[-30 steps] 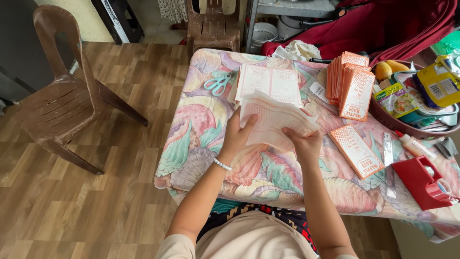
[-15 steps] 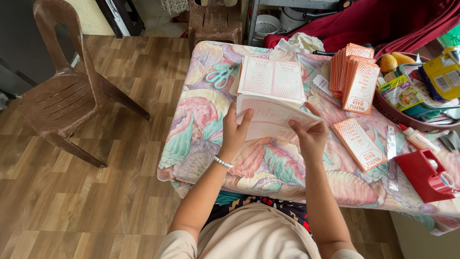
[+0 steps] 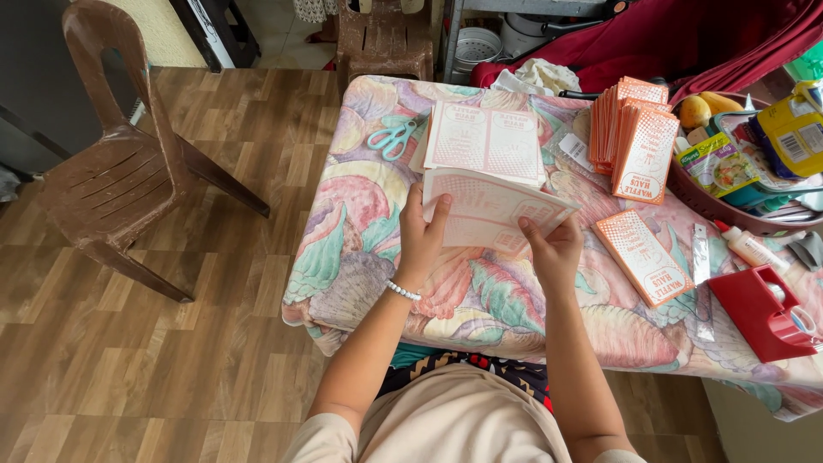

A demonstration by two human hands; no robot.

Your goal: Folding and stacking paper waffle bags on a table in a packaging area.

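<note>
Two hands, left [image 3: 422,238] and right [image 3: 555,250], share one printed sheet [image 3: 489,210]. One flat stack of sheets [image 3: 487,140] lies on the counter [image 3: 360,257]. One upright bundle of orange-patterned bags [image 3: 633,137] stands there, too tightly packed to count, plus one flat bag pile [image 3: 643,255]. One pair of scissors [image 3: 391,137], one red tape dispenser [image 3: 759,313], one glue bottle [image 3: 747,246], two brown chairs [image 3: 116,163].

The pastel leaf-patterned tablecloth [image 3: 369,257] was pink and teal; the plastic tape dispenser [image 3: 759,313] red; the printed paper sheet [image 3: 489,214] orange-and-white.
</note>
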